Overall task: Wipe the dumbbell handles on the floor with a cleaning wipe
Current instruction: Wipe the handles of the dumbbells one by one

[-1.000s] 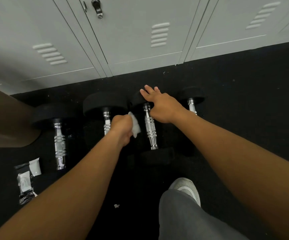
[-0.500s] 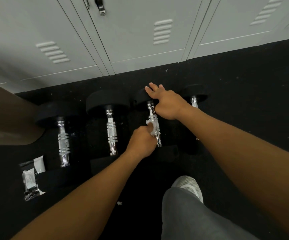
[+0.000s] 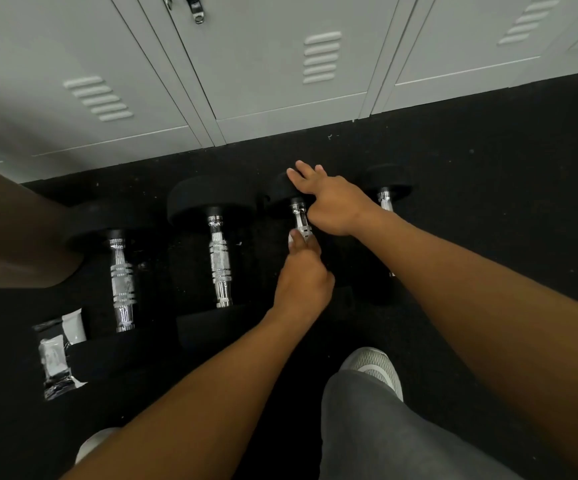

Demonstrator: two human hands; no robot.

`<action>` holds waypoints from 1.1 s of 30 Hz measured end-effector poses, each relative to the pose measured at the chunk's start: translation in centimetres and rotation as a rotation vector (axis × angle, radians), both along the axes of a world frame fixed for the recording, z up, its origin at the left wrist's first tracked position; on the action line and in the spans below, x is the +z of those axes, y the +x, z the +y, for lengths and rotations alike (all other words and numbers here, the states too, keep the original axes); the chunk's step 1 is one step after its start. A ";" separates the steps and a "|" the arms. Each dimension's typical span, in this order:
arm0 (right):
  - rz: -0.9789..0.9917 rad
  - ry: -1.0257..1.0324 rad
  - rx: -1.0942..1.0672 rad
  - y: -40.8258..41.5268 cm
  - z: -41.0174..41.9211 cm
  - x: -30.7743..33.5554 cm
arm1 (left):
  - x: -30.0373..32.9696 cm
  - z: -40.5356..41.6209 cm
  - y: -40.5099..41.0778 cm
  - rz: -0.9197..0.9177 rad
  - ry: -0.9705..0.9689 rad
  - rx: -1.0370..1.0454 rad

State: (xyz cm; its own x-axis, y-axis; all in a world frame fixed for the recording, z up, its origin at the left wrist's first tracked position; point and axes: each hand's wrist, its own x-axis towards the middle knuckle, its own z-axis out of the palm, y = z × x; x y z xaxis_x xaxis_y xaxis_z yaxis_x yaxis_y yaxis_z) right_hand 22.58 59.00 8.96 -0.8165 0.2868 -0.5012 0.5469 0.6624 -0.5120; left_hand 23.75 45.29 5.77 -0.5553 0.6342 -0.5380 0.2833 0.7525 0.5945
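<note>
- Nearest, left hand: fingers curled tight around the chrome handle of the third dumbbell, a thin, limp wipe pinched against it.
- Beyond, right hand: fingers loosely spread, flat on the far rubber head, probably heavy and roll-prone.

Dim overall, black floor swallowing detail. Brightest on pale lockers well beyond the grip, evenly lit from above. Sharp glints off chrome handles left of the grip. Soft shadow low on the lockers at far left. Wide-angle bowing of locker seams toward the edges; near forearms slightly soft.
</note>
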 end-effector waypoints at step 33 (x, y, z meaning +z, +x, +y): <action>0.000 0.031 0.047 -0.3 -0.8 0.0 | 0.9 -2.4 -1.6 0.071 -0.185 -0.430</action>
